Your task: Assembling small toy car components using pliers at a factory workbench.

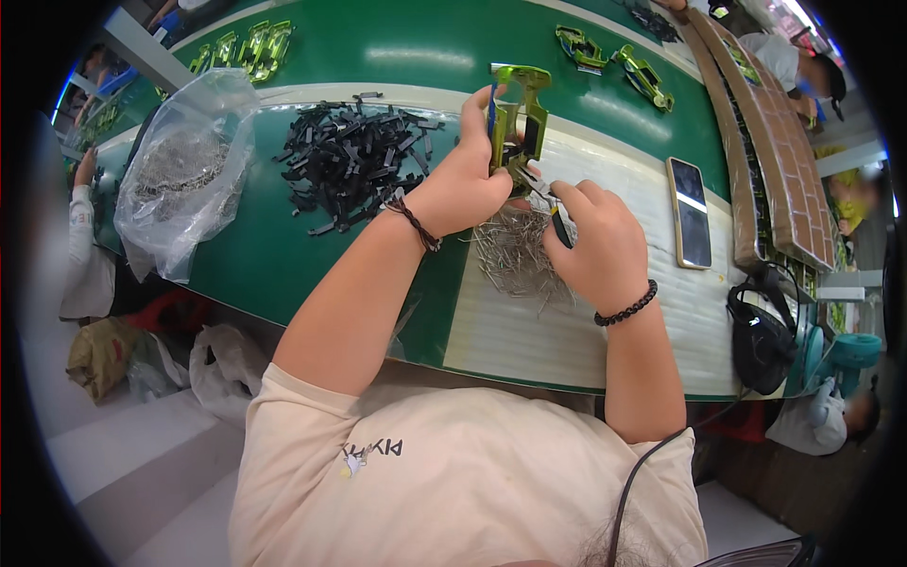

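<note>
My left hand (458, 192) is closed around a shiny green plastic frame (529, 87), held upright above the table. Close beside its lower end, my right hand (607, 236) grips a small hand tool (559, 225) with a dark handle; its thin tip points toward the frame. Most of the tool is hidden by my fingers, so its exact kind does not show. Below both hands lies a loose heap of thin metal pins (520, 253). Left of my left wrist, a pile of small black plastic pieces (351, 163) spreads over the green tabletop (274, 255).
A clear plastic bag of metal pins (179, 175) stands at the left. More green frames (266, 49) lie far left, and others (644, 79) far right. A phone (691, 214) rests right of my hand, near brown cardboard (803, 194) and a black bag (761, 333). Other people sit around.
</note>
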A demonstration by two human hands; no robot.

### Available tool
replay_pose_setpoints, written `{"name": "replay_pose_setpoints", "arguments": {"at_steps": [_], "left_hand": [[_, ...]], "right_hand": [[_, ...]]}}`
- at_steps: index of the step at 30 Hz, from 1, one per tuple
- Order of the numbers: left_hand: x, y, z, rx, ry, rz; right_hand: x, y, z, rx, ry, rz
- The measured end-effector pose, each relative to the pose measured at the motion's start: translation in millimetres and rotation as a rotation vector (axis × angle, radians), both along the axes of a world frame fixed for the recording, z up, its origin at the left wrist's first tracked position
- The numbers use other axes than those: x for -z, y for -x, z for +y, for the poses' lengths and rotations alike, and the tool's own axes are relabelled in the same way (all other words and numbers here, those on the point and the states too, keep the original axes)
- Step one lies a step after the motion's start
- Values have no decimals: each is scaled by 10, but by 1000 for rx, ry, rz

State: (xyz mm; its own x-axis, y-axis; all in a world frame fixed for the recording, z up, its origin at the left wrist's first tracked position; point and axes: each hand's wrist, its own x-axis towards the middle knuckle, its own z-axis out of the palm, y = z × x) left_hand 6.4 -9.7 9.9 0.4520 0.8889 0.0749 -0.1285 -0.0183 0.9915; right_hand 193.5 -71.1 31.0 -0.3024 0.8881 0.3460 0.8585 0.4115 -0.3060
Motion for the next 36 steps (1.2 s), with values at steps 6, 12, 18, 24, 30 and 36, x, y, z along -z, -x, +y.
{"name": "replay_pose_setpoints", "arguments": {"at_steps": [6, 12, 18, 24, 30, 36], "left_hand": [[-381, 55, -36, -419, 165, -215], [-572, 581, 471, -499, 673, -850], [-508, 1065, 1636, -827, 446, -247], [89, 2151, 2340, -985, 603, 101], [-88, 2107, 2413, -915, 514, 744], [-285, 934, 2614, -623, -582, 1620]], "right_hand": [[-84, -312, 111, 355, -3, 181], [15, -546, 184, 449, 277, 77], [102, -253, 141, 185, 280, 394], [188, -105, 240, 137, 271, 420], [170, -180, 218, 103, 354, 504], [173, -202, 187, 91, 343, 475]]}}
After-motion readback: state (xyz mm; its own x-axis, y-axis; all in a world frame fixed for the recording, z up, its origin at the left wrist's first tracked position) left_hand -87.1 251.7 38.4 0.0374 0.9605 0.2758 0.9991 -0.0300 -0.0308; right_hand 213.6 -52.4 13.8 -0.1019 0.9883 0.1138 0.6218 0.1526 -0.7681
